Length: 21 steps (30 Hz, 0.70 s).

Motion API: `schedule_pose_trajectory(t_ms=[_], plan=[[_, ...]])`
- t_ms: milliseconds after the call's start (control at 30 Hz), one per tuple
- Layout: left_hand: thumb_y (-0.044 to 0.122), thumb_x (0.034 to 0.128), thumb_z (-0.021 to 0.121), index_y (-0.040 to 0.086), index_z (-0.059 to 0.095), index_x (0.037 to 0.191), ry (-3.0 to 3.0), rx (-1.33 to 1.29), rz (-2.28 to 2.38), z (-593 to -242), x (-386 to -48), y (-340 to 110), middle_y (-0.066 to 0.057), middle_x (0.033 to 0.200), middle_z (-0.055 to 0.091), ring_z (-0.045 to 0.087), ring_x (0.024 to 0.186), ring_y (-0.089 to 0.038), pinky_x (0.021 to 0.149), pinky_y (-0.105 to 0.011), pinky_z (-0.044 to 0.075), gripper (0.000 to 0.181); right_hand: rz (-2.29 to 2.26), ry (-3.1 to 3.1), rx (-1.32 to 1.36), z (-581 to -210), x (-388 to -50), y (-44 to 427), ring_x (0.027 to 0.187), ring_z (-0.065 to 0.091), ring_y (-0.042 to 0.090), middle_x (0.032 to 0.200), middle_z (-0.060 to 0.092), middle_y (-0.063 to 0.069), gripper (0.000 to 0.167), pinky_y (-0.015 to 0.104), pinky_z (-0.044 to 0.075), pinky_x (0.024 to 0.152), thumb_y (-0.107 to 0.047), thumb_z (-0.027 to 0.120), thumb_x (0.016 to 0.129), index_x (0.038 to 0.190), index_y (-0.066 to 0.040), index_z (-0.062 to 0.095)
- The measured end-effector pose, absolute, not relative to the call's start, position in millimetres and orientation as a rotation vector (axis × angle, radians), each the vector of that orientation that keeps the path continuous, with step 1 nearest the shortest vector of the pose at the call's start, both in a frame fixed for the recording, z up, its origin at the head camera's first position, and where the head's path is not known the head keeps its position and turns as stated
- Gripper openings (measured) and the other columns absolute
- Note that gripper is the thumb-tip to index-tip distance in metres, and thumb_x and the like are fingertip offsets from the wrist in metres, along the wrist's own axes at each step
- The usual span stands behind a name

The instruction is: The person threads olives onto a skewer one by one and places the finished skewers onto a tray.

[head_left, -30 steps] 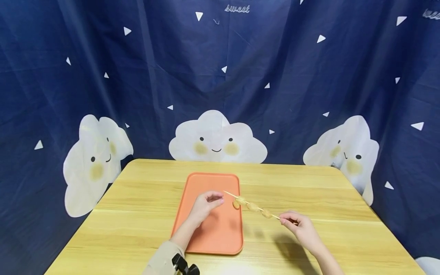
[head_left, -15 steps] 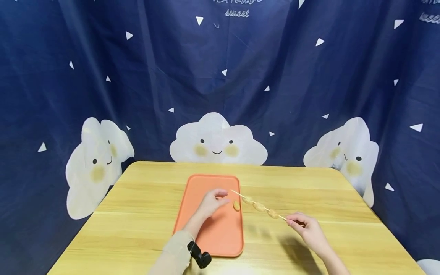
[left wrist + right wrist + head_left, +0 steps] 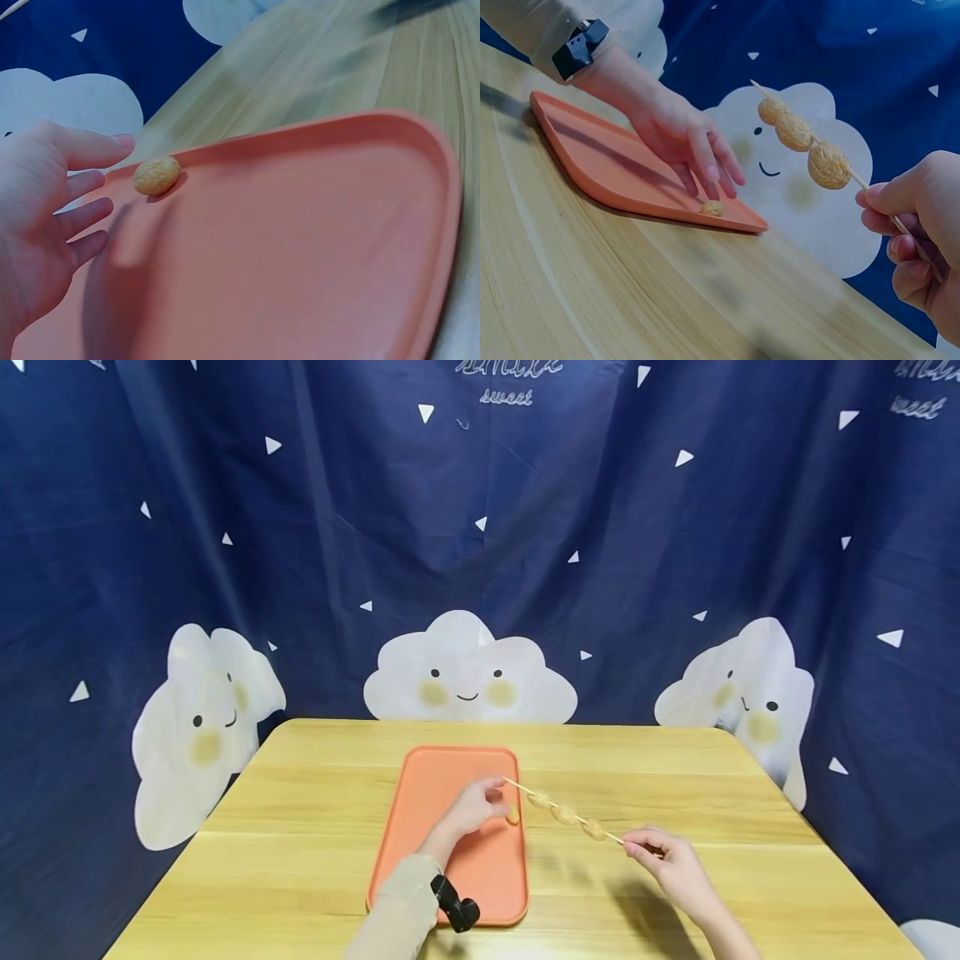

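Note:
My right hand (image 3: 671,868) grips the lower end of a thin wooden skewer (image 3: 861,180) in the air, right of the orange tray (image 3: 480,885). Three tan, rough-skinned balls that look like fried food (image 3: 829,166) are threaded on it, and its pointed tip is bare. Over the tray, my left hand (image 3: 471,810) reaches toward one loose ball (image 3: 157,175) of the same kind lying by the tray's edge. In the left wrist view the thumb and fingers are spread and loosely bent, with a gap between them and the ball.
The tray lies on a wooden table (image 3: 300,827). Behind the table hangs a dark blue curtain (image 3: 480,543) with white clouds and triangles. A black device (image 3: 455,903) is strapped to my left wrist.
My left hand has moved right and down toward the loose ball. The right hand with its skewer shifted slightly right, then stayed nearly still. The head view tilted up a little.

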<state>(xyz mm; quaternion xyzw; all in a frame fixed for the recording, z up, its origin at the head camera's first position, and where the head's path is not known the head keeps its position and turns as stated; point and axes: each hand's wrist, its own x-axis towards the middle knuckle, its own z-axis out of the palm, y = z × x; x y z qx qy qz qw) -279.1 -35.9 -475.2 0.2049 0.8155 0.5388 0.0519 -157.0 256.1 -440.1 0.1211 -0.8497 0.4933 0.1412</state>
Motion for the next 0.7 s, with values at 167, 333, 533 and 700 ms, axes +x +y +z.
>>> schedule_pose_trajectory(t_ms=[167,333,533,700], plan=[[0.002,0.0769,0.07,-0.005,0.054,0.124,2.5,0.668,1.574,-480,-280,-30,-0.022,0.117,0.058,0.053,0.11,-0.035,0.095,-0.044,0.042,0.05,1.421,-2.47,0.319,-440,-156,256,0.069,0.053,0.005,0.078,0.062,-0.006,0.007,0.022,0.046,0.057,-0.003,0.066,0.083,0.088,0.0,0.069],[-0.003,0.0746,0.069,-0.007,0.062,0.112,2.582,0.702,1.521,-483,-280,-24,-0.015,0.101,0.064,0.057,0.093,-0.025,0.081,-0.03,0.047,0.038,1.398,-2.471,0.343,-441,-157,256,0.069,0.053,0.004,0.079,0.063,-0.003,0.007,0.022,0.047,0.058,-0.003,0.067,0.082,0.088,-0.003,0.07],[-0.005,0.0723,0.069,-0.006,0.066,0.106,2.635,0.715,1.475,-484,-277,-21,-0.013,0.098,0.066,0.057,0.085,-0.02,0.074,-0.025,0.047,0.034,1.393,-2.459,0.359,-442,-156,257,0.068,0.052,0.004,0.077,0.062,-0.001,0.007,0.022,0.046,0.056,-0.002,0.067,0.082,0.088,-0.003,0.07],[-0.008,0.0697,0.069,-0.005,0.068,0.102,2.636,0.684,1.47,-484,-274,-18,-0.012,0.096,0.065,0.055,0.084,-0.019,0.073,-0.025,0.045,0.033,1.393,-2.454,0.377,-444,-156,257,0.067,0.052,0.005,0.077,0.062,-0.001,0.006,0.022,0.045,0.056,-0.002,0.066,0.082,0.087,-0.002,0.07]])
